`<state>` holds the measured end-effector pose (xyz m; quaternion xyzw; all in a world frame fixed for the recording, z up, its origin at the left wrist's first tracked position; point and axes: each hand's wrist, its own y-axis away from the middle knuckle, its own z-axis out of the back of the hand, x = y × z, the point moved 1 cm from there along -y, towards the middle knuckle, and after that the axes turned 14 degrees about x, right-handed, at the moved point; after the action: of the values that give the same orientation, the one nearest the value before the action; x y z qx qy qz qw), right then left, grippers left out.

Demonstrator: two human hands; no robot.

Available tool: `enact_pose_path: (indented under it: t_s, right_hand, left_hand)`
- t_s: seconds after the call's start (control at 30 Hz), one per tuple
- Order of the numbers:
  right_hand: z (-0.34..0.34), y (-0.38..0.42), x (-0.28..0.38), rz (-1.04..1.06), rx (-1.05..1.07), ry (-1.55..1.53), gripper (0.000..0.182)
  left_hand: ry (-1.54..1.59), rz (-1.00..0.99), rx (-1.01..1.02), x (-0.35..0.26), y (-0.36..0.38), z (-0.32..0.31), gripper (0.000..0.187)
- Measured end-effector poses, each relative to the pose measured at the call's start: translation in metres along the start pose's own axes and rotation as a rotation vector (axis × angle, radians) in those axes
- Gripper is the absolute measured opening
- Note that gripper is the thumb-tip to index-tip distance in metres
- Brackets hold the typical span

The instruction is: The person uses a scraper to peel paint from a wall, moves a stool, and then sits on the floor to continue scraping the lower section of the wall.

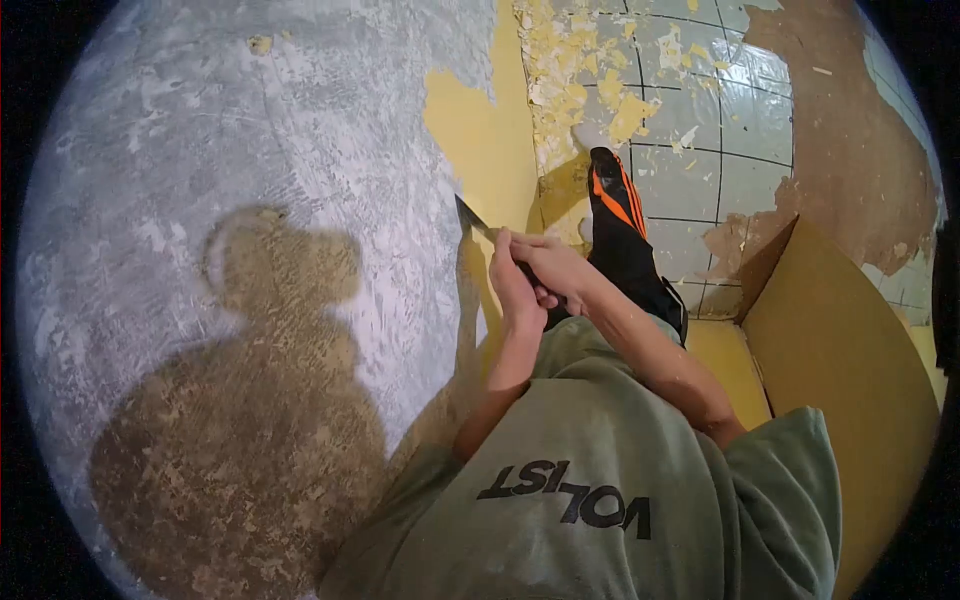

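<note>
A scraper (475, 219) with a flat, dark metal blade rests its edge against the wall (330, 150), right where bare grey plaster meets a strip of yellow paint (490, 155). My left hand (513, 285) is closed around the dark handle. Over the same handle, my right hand (555, 268) is closed too, its fingers stretching toward the blade. Most of the handle is hidden by the hands. The blade points up and to the left, away from my body.
Peeled yellow paint flakes (628, 115) litter the tiled floor (690, 180) along the wall's foot. My leg in black trousers (625, 220) stands there. A brown patch (840, 130) covers tiles at the right, and a yellow panel (845, 330) rises beside me. My shadow falls on the wall.
</note>
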<state>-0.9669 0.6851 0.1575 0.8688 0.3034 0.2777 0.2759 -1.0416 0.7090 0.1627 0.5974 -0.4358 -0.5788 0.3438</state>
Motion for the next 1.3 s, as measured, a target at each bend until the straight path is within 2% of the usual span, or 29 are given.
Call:
enact_pose_path:
  t_s: [0.03, 0.1, 0.2, 0.27, 0.33, 0.4, 0.47, 0.53, 0.57, 0.63, 0.67, 0.73, 0.8, 0.87, 0.93, 1.0, 1.03, 1.07, 1.13, 1.2, 1.23, 1.27, 1.3]
  right_hand:
    - [-0.001, -0.004, -0.006, 0.030, -0.013, -0.013, 0.030]
    - [0.009, -0.026, -0.002, -0.024, -0.032, 0.041, 0.031]
    - [0.018, -0.029, 0.004, -0.081, -0.067, 0.116, 0.032]
    - [0.019, -0.028, -0.019, 0.025, -0.101, 0.096, 0.033]
    - [0.015, -0.019, -0.008, 0.080, -0.075, 0.029, 0.036]
    - [0.028, -0.038, -0.010, -0.140, -0.045, 0.113, 0.039]
    - [0.042, -0.053, -0.012, -0.047, -0.014, 0.091, 0.040]
    - [0.034, -0.027, -0.005, -0.127, 0.001, 0.040, 0.029]
    - [0.033, -0.030, -0.004, -0.117, 0.000, 0.035, 0.029]
    - [0.026, -0.033, -0.009, 0.011, -0.045, -0.005, 0.029]
    - [0.027, -0.036, -0.007, -0.001, -0.042, -0.013, 0.029]
    - [0.037, -0.045, 0.020, -0.162, -0.061, 0.130, 0.032]
    - [0.033, -0.035, 0.006, -0.131, -0.070, 0.055, 0.033]
    - [0.033, -0.032, -0.007, 0.069, -0.050, 0.055, 0.034]
    - [0.030, -0.043, 0.001, 0.007, -0.041, 0.022, 0.035]
    - [0.042, -0.070, 0.004, -0.121, -0.077, 0.109, 0.037]
    - [0.033, -0.039, 0.033, -0.216, -0.042, 0.141, 0.038]
    - [0.023, -0.024, 0.024, -0.222, -0.039, 0.130, 0.038]
    - [0.018, -0.011, 0.019, 0.042, -0.008, 0.027, 0.037]
    - [0.021, -0.028, 0.011, 0.008, 0.009, 0.069, 0.037]
    - [0.026, -0.037, 0.013, -0.090, -0.017, 0.096, 0.035]
    - [0.032, -0.044, 0.022, -0.171, -0.048, 0.142, 0.038]
    - [0.023, -0.025, 0.041, -0.164, -0.050, 0.129, 0.038]
  left_hand:
    - [-0.005, -0.058, 0.022, 0.003, -0.006, 0.008, 0.039]
    - [-0.033, -0.052, 0.024, -0.002, -0.036, 0.016, 0.037]
    - [-0.069, -0.086, 0.010, -0.011, -0.033, -0.002, 0.035]
    - [-0.084, -0.025, 0.041, -0.003, -0.016, -0.005, 0.034]
    - [-0.103, -0.050, 0.028, 0.001, -0.024, 0.002, 0.034]
    - [-0.085, -0.031, 0.007, 0.001, -0.045, 0.009, 0.033]
    - [-0.072, 0.015, -0.023, -0.004, -0.051, -0.002, 0.033]
    - [-0.062, 0.019, 0.003, 0.002, -0.039, -0.006, 0.034]
    - [-0.072, 0.015, 0.008, -0.001, -0.042, -0.007, 0.034]
    - [-0.051, -0.026, 0.006, 0.001, -0.042, -0.001, 0.033]
    - [-0.052, -0.016, -0.005, 0.001, -0.047, 0.003, 0.033]
    - [-0.096, -0.019, -0.011, -0.011, -0.069, -0.003, 0.030]
    - [-0.113, 0.008, -0.066, -0.002, -0.054, -0.006, 0.030]
    - [-0.080, -0.056, 0.005, 0.002, -0.039, -0.013, 0.033]
    - [-0.054, -0.085, -0.011, -0.003, -0.052, -0.006, 0.034]
    - [-0.080, -0.052, 0.061, -0.007, -0.080, 0.009, 0.031]
    - [-0.108, 0.048, -0.028, -0.016, -0.067, -0.003, 0.031]
    - [-0.114, 0.057, -0.036, -0.010, -0.049, -0.002, 0.031]
    - [-0.042, -0.070, 0.059, -0.003, -0.034, -0.011, 0.033]
    - [0.013, -0.031, 0.004, -0.011, -0.037, -0.008, 0.032]
    - [0.008, -0.028, 0.014, -0.012, -0.047, -0.005, 0.030]
    - [0.008, -0.043, 0.040, -0.016, -0.056, -0.007, 0.028]
    - [-0.045, 0.017, -0.029, -0.021, -0.049, -0.012, 0.027]
